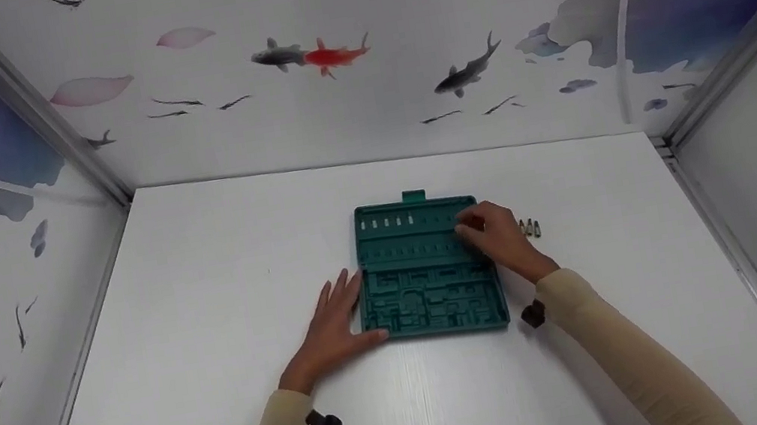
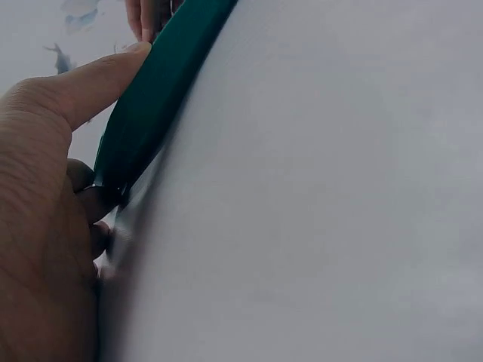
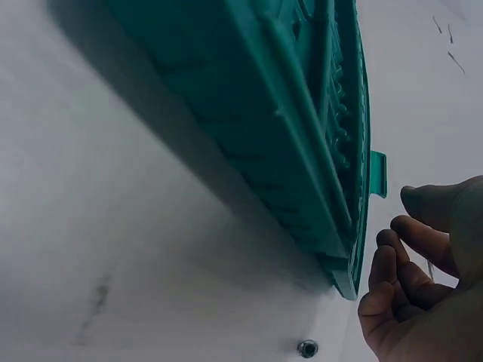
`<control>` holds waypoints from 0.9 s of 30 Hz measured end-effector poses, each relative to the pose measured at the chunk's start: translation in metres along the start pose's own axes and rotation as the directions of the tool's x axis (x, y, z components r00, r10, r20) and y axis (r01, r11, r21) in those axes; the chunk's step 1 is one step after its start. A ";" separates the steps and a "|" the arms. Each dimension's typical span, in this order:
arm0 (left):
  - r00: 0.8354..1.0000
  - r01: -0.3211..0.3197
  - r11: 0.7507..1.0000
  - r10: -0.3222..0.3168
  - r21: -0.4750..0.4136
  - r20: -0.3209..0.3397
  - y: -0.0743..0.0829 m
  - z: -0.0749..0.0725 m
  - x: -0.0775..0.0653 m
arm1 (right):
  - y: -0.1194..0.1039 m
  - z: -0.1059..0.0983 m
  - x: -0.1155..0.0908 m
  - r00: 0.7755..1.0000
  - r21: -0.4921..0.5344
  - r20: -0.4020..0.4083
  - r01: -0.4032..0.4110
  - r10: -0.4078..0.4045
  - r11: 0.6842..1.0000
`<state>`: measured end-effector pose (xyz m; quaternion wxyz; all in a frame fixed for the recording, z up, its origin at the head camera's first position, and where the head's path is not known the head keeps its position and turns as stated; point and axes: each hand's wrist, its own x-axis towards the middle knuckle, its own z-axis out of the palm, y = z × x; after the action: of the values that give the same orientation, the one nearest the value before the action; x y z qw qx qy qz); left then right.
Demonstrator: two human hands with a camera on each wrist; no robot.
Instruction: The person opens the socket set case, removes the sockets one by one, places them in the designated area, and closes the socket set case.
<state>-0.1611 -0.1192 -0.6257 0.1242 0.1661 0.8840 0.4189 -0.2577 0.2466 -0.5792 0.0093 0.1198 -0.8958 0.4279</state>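
Observation:
A green plastic case [image 1: 425, 264] lies opened flat on the white table, its lower half full of moulded hollows. In its top row, at the left, stand several small silver pieces [image 1: 386, 222]. My left hand [image 1: 328, 334] rests against the left side with spread fingers, its thumb lying on the front-left corner. Over the upper right part of the case is my right hand [image 1: 500, 235], fingers bent. The right wrist view shows its thumb and forefinger apart, with nothing visible between them. Just right of that hand, several small metal pieces [image 1: 530, 228] stand on the table.
The green latch tab [image 1: 414, 196] sticks out from the far edge of the case. White panels printed with fish [image 1: 466, 69] enclose the table [image 1: 220, 268] at the back and both sides. One metal piece [image 3: 307, 348] shows beside the case in the right wrist view.

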 end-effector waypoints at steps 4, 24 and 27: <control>1.000 0.007 1.000 -0.007 0.002 -0.002 0.000 0.001 0.000 | -0.005 0.010 0.010 0.998 -0.004 0.057 0.039 -0.039 0.999; 1.000 0.020 0.999 -0.020 -0.025 -0.011 -0.002 0.003 -0.003 | -0.014 0.053 0.048 0.985 -0.009 0.017 0.175 -0.175 0.985; 1.000 0.006 1.000 -0.006 -0.028 -0.012 -0.002 0.000 -0.002 | -0.014 0.054 0.054 0.986 -0.004 0.026 0.167 -0.167 0.986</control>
<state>-0.1598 -0.1216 -0.6270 0.1222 0.1591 0.8794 0.4317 -0.3025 0.1849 -0.5962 0.0340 0.1998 -0.8841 0.4211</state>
